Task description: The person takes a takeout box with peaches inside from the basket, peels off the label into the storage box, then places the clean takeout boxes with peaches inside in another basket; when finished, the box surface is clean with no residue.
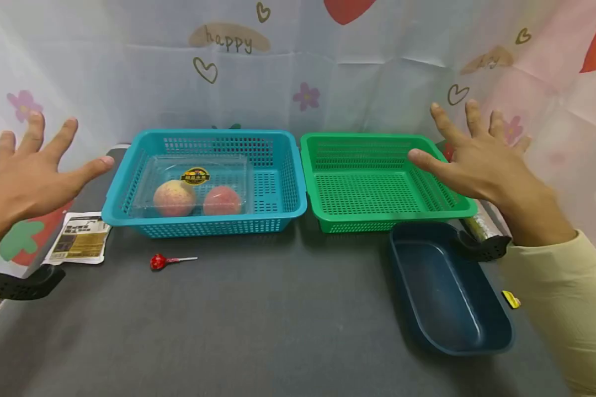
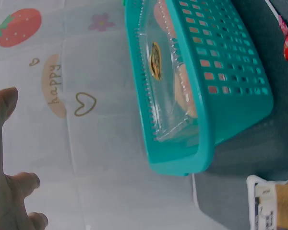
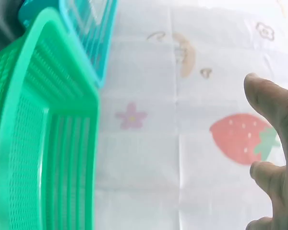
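Patterned cloth (image 1: 144, 82) hangs behind the grey worktop (image 1: 258, 320). At far left, my left grip (image 1: 32, 173) is spread wide, holding nothing, near the turquoise basket (image 1: 203, 220), where a clear box (image 1: 228, 170) holds two peaches (image 1: 174, 198). Next sit the green basket (image 1: 397, 215) and, nearer me, the navy tub (image 1: 442, 289); my right grip (image 1: 489, 160), also spread and holding nothing, is near the green basket's right end. Coming over the rims slowly seems best.

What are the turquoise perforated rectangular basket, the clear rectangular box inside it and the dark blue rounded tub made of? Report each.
Turquoise perforated basket: probably semi-gloss moulded plastic; regular holes, smooth rim.
Clear box: likely thin, glossy plastic; it is see-through with ridged edges.
Dark blue tub: seemingly glossy plastic with soft highlights; coated metal possible.
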Demonstrator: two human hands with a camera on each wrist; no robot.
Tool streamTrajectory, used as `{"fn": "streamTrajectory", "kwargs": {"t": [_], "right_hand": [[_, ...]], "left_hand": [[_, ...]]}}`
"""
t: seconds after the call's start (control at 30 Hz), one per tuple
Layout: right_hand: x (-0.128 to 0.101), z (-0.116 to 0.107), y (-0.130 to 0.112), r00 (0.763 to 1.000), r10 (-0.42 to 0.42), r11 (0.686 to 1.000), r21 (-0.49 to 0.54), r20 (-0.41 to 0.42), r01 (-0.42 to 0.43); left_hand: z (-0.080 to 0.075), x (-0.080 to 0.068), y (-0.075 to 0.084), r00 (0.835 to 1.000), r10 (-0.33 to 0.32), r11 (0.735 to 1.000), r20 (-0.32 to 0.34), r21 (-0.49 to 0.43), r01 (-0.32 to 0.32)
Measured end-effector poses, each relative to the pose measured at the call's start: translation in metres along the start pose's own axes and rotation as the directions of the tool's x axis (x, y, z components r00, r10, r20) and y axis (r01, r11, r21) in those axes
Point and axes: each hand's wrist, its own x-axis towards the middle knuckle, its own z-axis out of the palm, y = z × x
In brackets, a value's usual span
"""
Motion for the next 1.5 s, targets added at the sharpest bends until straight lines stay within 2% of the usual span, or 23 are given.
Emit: {"fn": "streamTrajectory", "kwargs": {"t": [0.4, 0.63, 0.9, 1.2, 1.5], "right_hand": [[0.027, 0.005, -0.058, 0.991, -0.130, 0.990, 0.054, -0.035, 0.131], [0.045, 0.016, -0.089, 0.981, -0.186, 0.978, 0.090, -0.047, 0.189], [0.067, 0.034, -0.115, 0.973, -0.230, 0.964, 0.130, -0.031, 0.232], [0.090, 0.057, -0.142, 0.964, -0.264, 0.940, 0.227, 0.003, 0.257], [0.112, 0.085, -0.165, 0.958, -0.286, 0.916, 0.302, 0.028, 0.265]], "left_hand": [[0.017, -0.009, 0.002, 0.998, 0.063, 0.995, -0.015, -0.078, -0.064], [0.038, -0.011, 0.002, 0.994, 0.106, 0.985, -0.009, -0.138, -0.107], [0.062, -0.010, -0.003, 0.984, 0.179, 0.957, 0.007, -0.234, -0.173], [0.084, -0.008, -0.003, 0.980, 0.200, 0.939, -0.003, -0.286, -0.193], [0.101, -0.006, -0.010, 0.985, 0.170, 0.941, 0.004, -0.296, -0.161]]}}
